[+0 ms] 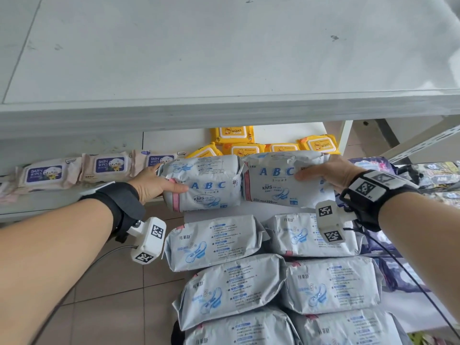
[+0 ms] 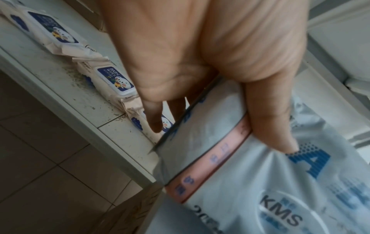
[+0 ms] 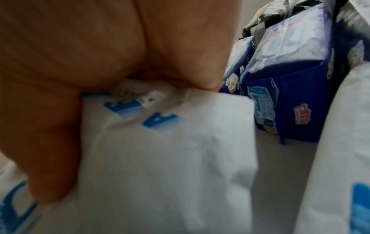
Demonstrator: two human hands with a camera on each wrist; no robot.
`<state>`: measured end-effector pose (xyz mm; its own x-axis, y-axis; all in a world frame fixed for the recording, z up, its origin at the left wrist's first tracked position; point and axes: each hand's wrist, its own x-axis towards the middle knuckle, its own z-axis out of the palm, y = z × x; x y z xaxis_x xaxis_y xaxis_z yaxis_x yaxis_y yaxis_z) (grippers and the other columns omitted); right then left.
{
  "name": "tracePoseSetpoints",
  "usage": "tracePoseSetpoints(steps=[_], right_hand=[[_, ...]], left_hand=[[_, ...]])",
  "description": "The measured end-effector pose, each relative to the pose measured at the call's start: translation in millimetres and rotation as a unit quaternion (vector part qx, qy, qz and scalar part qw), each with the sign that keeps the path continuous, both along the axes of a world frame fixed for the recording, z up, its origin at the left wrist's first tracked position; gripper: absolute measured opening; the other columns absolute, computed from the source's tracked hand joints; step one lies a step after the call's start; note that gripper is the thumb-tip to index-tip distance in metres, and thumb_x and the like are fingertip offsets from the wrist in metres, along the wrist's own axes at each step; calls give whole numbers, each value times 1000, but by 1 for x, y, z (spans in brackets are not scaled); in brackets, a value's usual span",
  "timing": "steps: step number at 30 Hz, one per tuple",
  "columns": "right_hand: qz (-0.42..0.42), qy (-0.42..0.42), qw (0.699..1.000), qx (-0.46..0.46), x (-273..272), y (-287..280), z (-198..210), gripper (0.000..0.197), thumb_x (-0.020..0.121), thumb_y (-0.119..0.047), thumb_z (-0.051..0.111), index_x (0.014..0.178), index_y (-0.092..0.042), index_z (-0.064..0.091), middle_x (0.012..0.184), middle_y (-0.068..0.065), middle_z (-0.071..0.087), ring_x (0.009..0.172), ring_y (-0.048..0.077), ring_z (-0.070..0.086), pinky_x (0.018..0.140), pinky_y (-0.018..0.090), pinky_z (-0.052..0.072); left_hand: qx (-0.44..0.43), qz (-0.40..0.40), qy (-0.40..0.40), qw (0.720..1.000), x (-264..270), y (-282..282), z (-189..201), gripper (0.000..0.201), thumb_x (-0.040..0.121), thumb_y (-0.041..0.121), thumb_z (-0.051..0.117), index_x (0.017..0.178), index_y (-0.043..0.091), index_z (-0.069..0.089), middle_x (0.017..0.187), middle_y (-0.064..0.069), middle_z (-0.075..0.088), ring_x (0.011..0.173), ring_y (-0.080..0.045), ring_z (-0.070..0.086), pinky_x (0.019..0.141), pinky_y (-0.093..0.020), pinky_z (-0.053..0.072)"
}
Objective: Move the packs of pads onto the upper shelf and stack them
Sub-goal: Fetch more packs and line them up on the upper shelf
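Two pale grey packs of pads marked ABC hang side by side just below the upper shelf. My left hand grips the left pack by its left end, thumb on its front; the left wrist view shows the same thumb pressed into that pack. My right hand grips the right pack at its right end, seen close in the right wrist view as fingers on the white pack. Several more grey packs lie flat below.
Beige baby wipes packs line the lower shelf at the left. Yellow wipes packs lie behind the held packs. Dark blue packs stand to the right. Tiled floor shows at the lower left.
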<state>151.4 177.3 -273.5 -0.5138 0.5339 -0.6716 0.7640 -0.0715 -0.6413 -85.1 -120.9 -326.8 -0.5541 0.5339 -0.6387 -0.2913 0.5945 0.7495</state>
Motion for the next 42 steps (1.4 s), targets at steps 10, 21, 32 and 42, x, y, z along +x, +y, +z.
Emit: tracePoseSetpoints(steps=[10,21,32,42], right_hand=[[-134,77,988,-26,3,-8,27,68,47,-10,84,111,0,65,97,20,72,91,39,69,82,56,55],[-39,244,941,-232,21,-60,75,26,60,-7,67,85,-10,73,85,14,74,73,32,72,60,43,58],[77,394,856,-327,-35,-179,162,44,73,-13,65,117,-13,64,113,18,69,96,36,69,74,46,56],[42,440,826,-350,-112,-291,224,45,79,-23,61,121,-8,60,118,18,67,100,36,68,82,49,56]], left_hand=[[46,111,-53,991,5,0,34,32,74,10,75,104,11,65,92,-11,70,84,-26,65,75,-38,52],[95,230,-104,963,67,-65,96,53,70,28,73,119,8,60,110,-21,67,104,-38,62,92,-55,47],[219,373,-106,895,94,-172,178,43,82,37,65,116,11,61,114,-17,66,111,-35,59,94,-52,46],[247,359,-19,900,-2,-267,243,46,68,46,72,103,17,65,98,-11,73,97,-30,64,78,-42,51]])
